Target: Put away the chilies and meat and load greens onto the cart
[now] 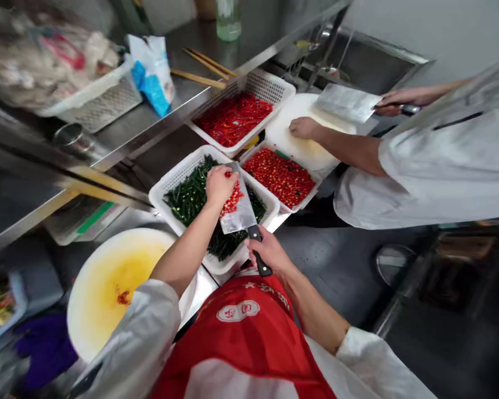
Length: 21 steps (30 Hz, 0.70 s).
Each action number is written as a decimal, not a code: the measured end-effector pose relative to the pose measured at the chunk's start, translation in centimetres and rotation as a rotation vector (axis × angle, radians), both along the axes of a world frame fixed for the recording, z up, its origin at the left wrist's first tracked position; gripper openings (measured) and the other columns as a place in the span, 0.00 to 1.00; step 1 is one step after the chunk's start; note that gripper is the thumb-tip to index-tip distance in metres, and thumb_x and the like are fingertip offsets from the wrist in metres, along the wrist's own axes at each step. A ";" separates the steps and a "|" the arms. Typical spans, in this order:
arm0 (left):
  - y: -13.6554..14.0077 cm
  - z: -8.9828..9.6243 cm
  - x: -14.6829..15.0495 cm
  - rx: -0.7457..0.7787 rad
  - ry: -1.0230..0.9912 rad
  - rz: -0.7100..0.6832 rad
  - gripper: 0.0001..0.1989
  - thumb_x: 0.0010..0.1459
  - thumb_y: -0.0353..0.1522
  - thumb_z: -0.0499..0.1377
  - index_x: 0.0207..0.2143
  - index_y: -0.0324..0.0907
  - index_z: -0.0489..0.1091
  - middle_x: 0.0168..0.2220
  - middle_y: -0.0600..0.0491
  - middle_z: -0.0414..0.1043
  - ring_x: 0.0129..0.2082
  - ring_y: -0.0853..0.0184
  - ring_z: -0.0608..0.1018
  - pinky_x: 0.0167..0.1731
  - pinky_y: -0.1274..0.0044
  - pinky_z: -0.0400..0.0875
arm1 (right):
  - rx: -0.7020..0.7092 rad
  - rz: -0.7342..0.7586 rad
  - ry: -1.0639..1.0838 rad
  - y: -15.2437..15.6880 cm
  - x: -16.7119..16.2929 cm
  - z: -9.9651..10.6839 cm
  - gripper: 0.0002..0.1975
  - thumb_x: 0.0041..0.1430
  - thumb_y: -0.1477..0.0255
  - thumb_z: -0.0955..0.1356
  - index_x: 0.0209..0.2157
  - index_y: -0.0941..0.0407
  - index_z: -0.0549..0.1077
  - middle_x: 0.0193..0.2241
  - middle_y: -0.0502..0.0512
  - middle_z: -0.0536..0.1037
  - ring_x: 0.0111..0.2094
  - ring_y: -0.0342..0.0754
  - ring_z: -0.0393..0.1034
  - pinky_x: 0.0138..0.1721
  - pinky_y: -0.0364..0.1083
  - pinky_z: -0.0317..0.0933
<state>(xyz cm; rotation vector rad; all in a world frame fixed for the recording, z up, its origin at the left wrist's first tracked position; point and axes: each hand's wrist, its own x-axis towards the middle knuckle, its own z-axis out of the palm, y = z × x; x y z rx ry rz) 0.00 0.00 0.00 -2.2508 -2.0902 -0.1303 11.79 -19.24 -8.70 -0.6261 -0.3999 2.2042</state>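
Closed round the black handle (255,231) with the right grip (270,254), holding the cleaver (244,211) broad face up above green chillies (187,199) in the white basket (158,195). Bent across the steel with the left grip (220,188), curled against chopped red chilli (232,204); impossible to tell whether pinching or merely penning in.

Touchy moment, by the look of it: with one tilt of the wrist, likely to spill red down among the green. With a careless sweep across the edge, liable to nick skin too. Tight on the right as well, with a tray (307,197) of chopped red just beside the basket and, beyond, a co-worker's cleaver (347,102) over a board (280,124).

Hard to read: the chilli tucked beneath the left grip, and which edge to call sharp. Masked by the forearm (187,244) and cleaver: much of the basket's middle. Too blurred to name: contents of the heaped crate (103,108), far left.
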 end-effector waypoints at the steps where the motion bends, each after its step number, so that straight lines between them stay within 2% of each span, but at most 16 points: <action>1: 1.7 -1.8 1.5 -0.027 0.007 -0.020 0.11 0.61 0.34 0.64 0.42 0.38 0.82 0.48 0.44 0.82 0.52 0.55 0.80 0.59 0.66 0.70 | -0.025 -0.035 -0.020 1.2 1.0 -0.9 0.24 0.46 0.59 0.71 0.39 0.51 0.57 0.15 0.38 0.68 0.13 0.43 0.61 0.14 0.41 0.58; 6: 10.0 -9.9 7.7 -0.133 -0.129 -0.108 0.10 0.62 0.35 0.64 0.41 0.39 0.81 0.47 0.45 0.82 0.51 0.56 0.80 0.59 0.67 0.69 | -0.066 -0.156 -0.165 7.6 5.7 -5.7 0.22 0.46 0.60 0.71 0.38 0.51 0.58 0.16 0.39 0.68 0.14 0.45 0.62 0.16 0.43 0.59; 9: 14.6 -13.3 9.2 -0.159 -0.309 -0.130 0.12 0.64 0.36 0.64 0.45 0.38 0.80 0.49 0.44 0.81 0.52 0.58 0.80 0.58 0.69 0.69 | 0.026 -0.187 -0.354 11.5 7.9 -8.8 0.18 0.49 0.61 0.69 0.38 0.51 0.59 0.16 0.41 0.68 0.16 0.46 0.62 0.19 0.44 0.58; 11: 16.7 -15.1 9.2 -0.158 -0.391 -0.120 0.13 0.65 0.37 0.64 0.47 0.38 0.79 0.51 0.44 0.80 0.53 0.59 0.79 0.59 0.70 0.69 | 0.116 -0.163 -0.539 13.6 9.1 -10.4 0.15 0.51 0.63 0.68 0.38 0.52 0.60 0.17 0.42 0.68 0.18 0.46 0.63 0.21 0.44 0.56; 13: 17.6 -16.5 8.6 -0.154 -0.423 -0.098 0.13 0.65 0.37 0.64 0.47 0.39 0.78 0.51 0.44 0.79 0.53 0.60 0.79 0.59 0.70 0.69 | 0.179 -0.108 -0.699 15.0 10.0 -11.6 0.13 0.53 0.65 0.67 0.39 0.53 0.62 0.19 0.44 0.69 0.21 0.46 0.65 0.25 0.43 0.55; 16: 17.2 -17.8 7.3 -0.151 -0.391 -0.066 0.09 0.66 0.36 0.63 0.42 0.40 0.78 0.46 0.46 0.79 0.49 0.61 0.79 0.56 0.71 0.70 | 0.242 -0.030 -0.853 15.8 10.7 -12.3 0.12 0.55 0.66 0.67 0.39 0.54 0.64 0.24 0.48 0.71 0.26 0.47 0.66 0.29 0.44 0.54; 19: 15.8 -18.0 6.0 -0.200 -0.298 -0.124 0.05 0.65 0.33 0.63 0.36 0.41 0.76 0.41 0.49 0.78 0.46 0.62 0.78 0.54 0.71 0.70 | 0.276 0.001 -0.887 15.8 10.9 -12.7 0.11 0.55 0.65 0.67 0.38 0.54 0.65 0.27 0.51 0.73 0.29 0.48 0.66 0.31 0.44 0.54; 21: 15.0 -17.6 5.4 -0.288 -0.219 -0.191 0.03 0.64 0.30 0.63 0.35 0.41 0.75 0.40 0.49 0.77 0.46 0.62 0.78 0.54 0.71 0.71 | 0.266 -0.014 -0.859 15.5 11.0 -13.1 0.11 0.55 0.64 0.67 0.38 0.54 0.65 0.28 0.51 0.73 0.30 0.48 0.66 0.31 0.44 0.54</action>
